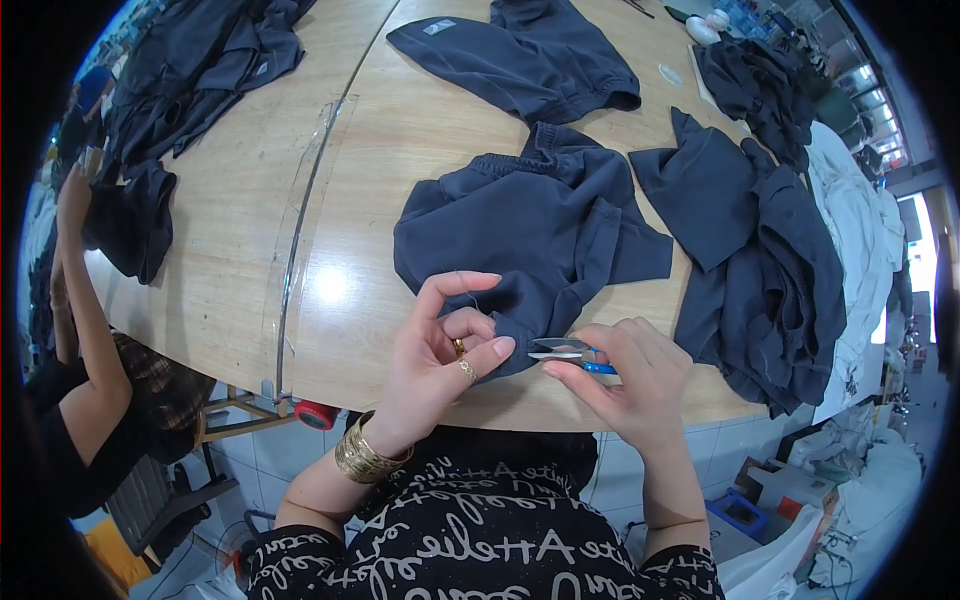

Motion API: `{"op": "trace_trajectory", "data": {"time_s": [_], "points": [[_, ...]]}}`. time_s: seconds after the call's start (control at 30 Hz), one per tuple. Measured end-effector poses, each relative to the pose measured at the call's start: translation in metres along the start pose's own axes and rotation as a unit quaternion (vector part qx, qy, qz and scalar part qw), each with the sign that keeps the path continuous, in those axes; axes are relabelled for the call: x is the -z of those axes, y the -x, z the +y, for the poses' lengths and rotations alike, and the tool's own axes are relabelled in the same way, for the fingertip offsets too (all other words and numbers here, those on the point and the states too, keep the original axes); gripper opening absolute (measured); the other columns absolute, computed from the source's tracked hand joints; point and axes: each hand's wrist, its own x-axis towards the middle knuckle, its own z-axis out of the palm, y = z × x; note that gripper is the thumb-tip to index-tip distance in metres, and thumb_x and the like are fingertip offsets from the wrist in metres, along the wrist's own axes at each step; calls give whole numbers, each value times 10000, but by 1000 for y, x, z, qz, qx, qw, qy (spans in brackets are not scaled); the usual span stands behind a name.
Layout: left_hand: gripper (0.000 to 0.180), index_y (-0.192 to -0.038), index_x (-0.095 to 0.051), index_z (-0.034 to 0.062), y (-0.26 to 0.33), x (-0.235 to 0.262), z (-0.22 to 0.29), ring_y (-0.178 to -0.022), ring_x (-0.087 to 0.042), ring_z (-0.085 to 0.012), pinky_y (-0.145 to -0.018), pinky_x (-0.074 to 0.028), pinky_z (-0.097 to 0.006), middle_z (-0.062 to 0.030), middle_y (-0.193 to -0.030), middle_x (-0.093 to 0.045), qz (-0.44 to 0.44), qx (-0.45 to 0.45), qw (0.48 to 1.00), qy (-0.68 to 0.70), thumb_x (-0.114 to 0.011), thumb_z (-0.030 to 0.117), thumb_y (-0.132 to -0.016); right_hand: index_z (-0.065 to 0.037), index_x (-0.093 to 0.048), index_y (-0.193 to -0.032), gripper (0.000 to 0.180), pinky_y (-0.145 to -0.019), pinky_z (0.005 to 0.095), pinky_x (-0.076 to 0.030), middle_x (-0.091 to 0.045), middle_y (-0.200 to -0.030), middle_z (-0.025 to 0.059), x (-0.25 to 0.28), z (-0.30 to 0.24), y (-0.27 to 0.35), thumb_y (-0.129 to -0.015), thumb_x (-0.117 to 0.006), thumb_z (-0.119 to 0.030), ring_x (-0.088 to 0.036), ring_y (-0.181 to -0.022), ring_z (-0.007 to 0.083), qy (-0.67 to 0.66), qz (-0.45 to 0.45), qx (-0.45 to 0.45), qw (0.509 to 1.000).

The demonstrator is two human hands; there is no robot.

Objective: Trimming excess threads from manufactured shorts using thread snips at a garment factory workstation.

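A dark navy garment with a gathered elastic waist lies in front of me at the table's near edge. My left hand pinches its near lower edge between thumb and fingers, with the index finger raised and bent. In my right hand is a pair of small thread snips with metal blades and a blue part. The blades point left, their tips right at the pinched cloth. Whether they touch the cloth or a thread I cannot make out.
Another navy garment lies farther back. Piles of navy garments are at the right and far left, with white cloth beyond the right pile. A taped seam crosses the wooden table. At left a co-worker's arm handles dark cloth.
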Motion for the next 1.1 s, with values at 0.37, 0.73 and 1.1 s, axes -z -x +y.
{"op": "trace_trajectory", "data": {"time_s": [0.37, 0.73, 1.1], "points": [[502, -1250, -405, 63, 1, 0, 0, -696, -496, 10, -580, -352, -128, 29, -816, -562, -4, -4, 1000, -2, -634, -38, -815, -67, -602, -771, 317, -458, 241, -376, -567, -624, 5, 2, -3, -2, -596, -827, -206, -520, -527, 139, -2, 0, -9, 1000], [507, -1253, -399, 61, 2, -1, 1, -707, -503, 2, -587, -364, -134, 27, -811, -556, -2, -1, 1000, 5, -628, -49, -815, -69, -597, -769, 319, -454, 240, -372, -571, -625, 8, -2, -2, -1, -587, -830, -188, -510, -519, 132, -20, 14, -5, 1000], [509, -1250, -403, 58, 2, 1, 0, -722, -504, -3, -604, -371, -139, 24, -805, -551, -5, -7, 1000, -4, -636, -46, -810, -52, -600, -765, 272, -472, 220, -365, -572, -633, 19, -4, -1, 3, -607, -815, -110, -496, -530, 109, -201, -17, -93, 975]]}}
